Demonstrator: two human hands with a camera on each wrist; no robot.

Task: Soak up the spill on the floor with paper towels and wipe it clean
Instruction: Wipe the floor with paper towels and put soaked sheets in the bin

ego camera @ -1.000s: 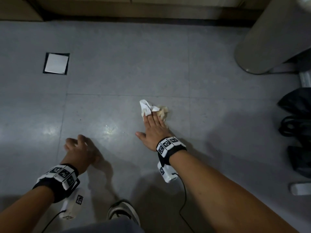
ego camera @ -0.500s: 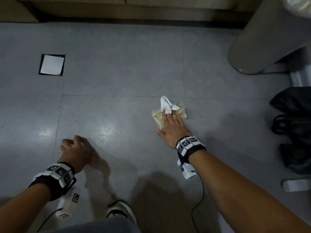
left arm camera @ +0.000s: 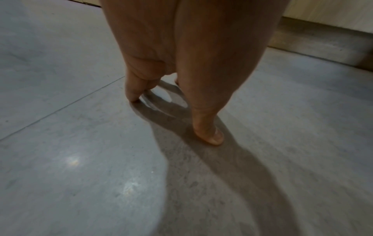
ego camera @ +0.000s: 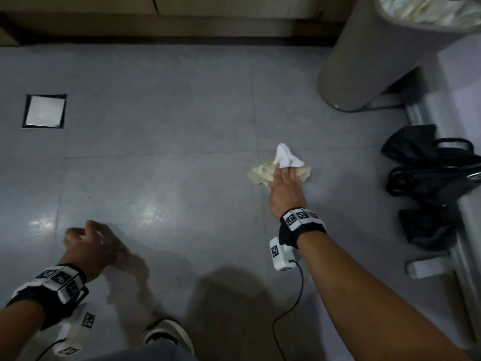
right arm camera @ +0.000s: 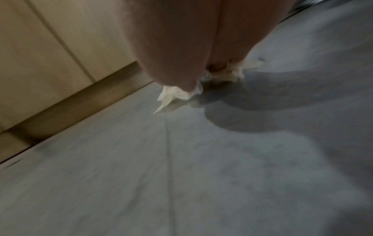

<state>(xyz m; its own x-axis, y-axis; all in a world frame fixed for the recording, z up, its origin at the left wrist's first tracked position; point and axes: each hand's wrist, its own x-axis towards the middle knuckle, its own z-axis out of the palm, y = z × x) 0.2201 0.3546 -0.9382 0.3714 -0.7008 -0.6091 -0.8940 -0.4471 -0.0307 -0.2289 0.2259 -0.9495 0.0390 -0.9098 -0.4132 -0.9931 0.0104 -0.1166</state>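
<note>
- Head view: grey tiled floor [ego camera: 161, 121], glossy, with pale light glare; a dark kickboard under light wood cabinet fronts [ego camera: 234, 3] along the far edge.
- 1 grey round bin [ego camera: 364, 61], upright at the far right corner, pale crumpled waste showing at its rim.
- 1 square floor plate [ego camera: 45, 111], dark-framed, well apart from the bin, far to its left.
- 1 black bag [ego camera: 426, 178] slumped nearer than the bin, against metal rails.
- 1 paper towel wad [ego camera: 282, 165], flat on the floor nearer than the bin and slightly left of it; white peak on top, beige stained part beneath.
- 1 right hand [ego camera: 285, 190] on the wad, fingers straight and held together, pressing down.
- 1 left hand [ego camera: 89, 242], far left of the bin and much nearer, fingers curled, tips braced on bare floor, holding nothing.
- 2 marker-patterned wristbands, 1 per wrist; 1 shoe [ego camera: 169, 334] at the bottom edge.
- Left wrist view: thumb tip and 1 bent fingertip [left arm camera: 132, 95] touching the floor; cabinet base at top right.
- Right wrist view: blurred; towel edges [right arm camera: 173, 97] poking out under the palm; finger spread here impossible to tell; cabinet fronts at left.
</note>
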